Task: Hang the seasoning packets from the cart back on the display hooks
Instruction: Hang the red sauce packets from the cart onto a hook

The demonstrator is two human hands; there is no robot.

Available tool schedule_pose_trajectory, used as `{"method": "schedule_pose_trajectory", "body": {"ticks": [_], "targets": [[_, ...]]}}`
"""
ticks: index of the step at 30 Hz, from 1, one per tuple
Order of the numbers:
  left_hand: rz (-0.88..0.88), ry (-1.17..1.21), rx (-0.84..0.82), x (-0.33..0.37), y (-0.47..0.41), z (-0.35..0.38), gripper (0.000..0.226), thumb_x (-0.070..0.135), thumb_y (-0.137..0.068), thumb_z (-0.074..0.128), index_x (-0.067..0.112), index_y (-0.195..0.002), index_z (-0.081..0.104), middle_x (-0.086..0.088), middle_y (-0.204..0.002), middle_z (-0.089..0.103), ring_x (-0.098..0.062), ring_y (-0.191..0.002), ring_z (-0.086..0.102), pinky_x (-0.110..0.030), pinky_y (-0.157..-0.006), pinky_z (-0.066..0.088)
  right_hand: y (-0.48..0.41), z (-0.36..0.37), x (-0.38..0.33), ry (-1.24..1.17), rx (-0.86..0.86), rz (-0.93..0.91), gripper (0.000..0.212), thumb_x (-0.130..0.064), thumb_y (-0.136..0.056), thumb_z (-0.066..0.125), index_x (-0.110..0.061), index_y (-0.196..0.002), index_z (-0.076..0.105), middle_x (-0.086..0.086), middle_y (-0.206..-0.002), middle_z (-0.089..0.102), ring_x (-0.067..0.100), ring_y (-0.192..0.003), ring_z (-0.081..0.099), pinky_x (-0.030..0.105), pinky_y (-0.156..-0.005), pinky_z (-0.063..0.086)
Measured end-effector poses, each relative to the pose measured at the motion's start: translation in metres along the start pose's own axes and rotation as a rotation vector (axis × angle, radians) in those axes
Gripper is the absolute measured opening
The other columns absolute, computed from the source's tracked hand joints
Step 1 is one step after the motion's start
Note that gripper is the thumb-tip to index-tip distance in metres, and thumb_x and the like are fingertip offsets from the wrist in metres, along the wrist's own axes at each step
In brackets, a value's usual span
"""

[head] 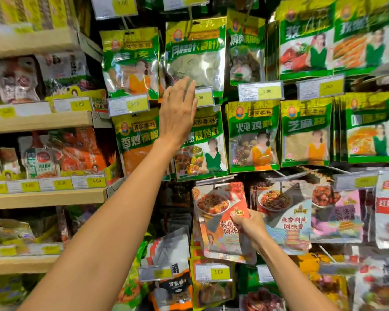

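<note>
My right hand [248, 227] grips an orange seasoning packet [218, 212] showing a plate of food, held up against the third row of the display with its top at a hook [216, 179]. My left hand [180, 111] is raised higher, fingers together and flat, holding nothing, in front of the bay-leaf packet [195, 55] and its yellow price tag [206, 97]. Green and yellow seasoning packets hang in rows on hooks all around. The cart is out of view.
Wooden shelves [41, 122] with sauce packets and yellow price labels stand on the left. More hanging packets fill the right side [285, 212] and the rows below [213, 286]. Price tags stick out from the hook ends.
</note>
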State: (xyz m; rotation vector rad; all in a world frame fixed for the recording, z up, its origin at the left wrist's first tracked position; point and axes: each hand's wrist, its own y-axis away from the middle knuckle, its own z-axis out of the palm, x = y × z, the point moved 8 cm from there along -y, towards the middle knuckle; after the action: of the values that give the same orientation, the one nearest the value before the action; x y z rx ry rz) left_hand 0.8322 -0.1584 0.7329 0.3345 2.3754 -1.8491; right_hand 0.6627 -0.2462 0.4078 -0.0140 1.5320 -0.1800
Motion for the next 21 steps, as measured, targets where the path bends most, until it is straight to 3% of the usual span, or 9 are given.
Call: {"method": "schedule_pose_trajectory", "body": {"ticks": [7, 12, 16, 21], "targets": [[0.032, -0.009, -0.017, 0.000, 0.000, 0.010, 0.046, 0.023, -0.100, 0.038, 0.003, -0.142, 0.034, -0.018, -0.139, 0.044, -0.030, -0.129, 0.040, -0.037, -0.116, 0.021, -0.003, -0.003, 0.005, -0.030, 0.033, 0.038, 0.004, 0.002, -0.084, 0.065, 0.005, -0.087, 0.065, 0.021, -0.087, 0.068, 0.027, -0.079, 0.063, 0.041, -0.075, 0.052], [0.052, 0.017, 0.010, -0.003, -0.001, 0.010, 0.046, 0.025, -0.099, 0.040, 0.003, -0.139, 0.039, -0.017, -0.136, 0.048, -0.029, -0.127, 0.043, -0.038, -0.115, 0.023, -0.012, 0.002, 0.013, -0.031, 0.059, 0.100, 0.007, -0.001, -0.084, 0.067, -0.002, -0.079, 0.063, 0.019, -0.089, 0.068, 0.026, -0.083, 0.062, 0.036, -0.074, 0.049], [0.063, 0.024, 0.000, -0.005, -0.002, 0.012, 0.046, 0.026, -0.100, 0.038, 0.004, -0.141, 0.036, -0.015, -0.138, 0.046, -0.027, -0.130, 0.041, -0.037, -0.116, 0.021, -0.021, 0.002, 0.020, 0.008, 0.147, 0.154, 0.003, -0.005, -0.083, 0.069, -0.004, -0.083, 0.066, 0.019, -0.096, 0.070, 0.033, -0.092, 0.066, 0.043, -0.085, 0.053], [0.068, 0.032, 0.012, -0.005, -0.002, 0.009, 0.046, 0.023, -0.099, 0.041, 0.004, -0.141, 0.037, -0.016, -0.137, 0.046, -0.027, -0.129, 0.042, -0.036, -0.115, 0.023, -0.026, 0.003, 0.013, 0.072, 0.291, 0.174, 0.006, -0.013, -0.083, 0.069, -0.007, -0.085, 0.068, 0.015, -0.093, 0.070, 0.025, -0.076, 0.059, 0.030, -0.066, 0.043]]}}
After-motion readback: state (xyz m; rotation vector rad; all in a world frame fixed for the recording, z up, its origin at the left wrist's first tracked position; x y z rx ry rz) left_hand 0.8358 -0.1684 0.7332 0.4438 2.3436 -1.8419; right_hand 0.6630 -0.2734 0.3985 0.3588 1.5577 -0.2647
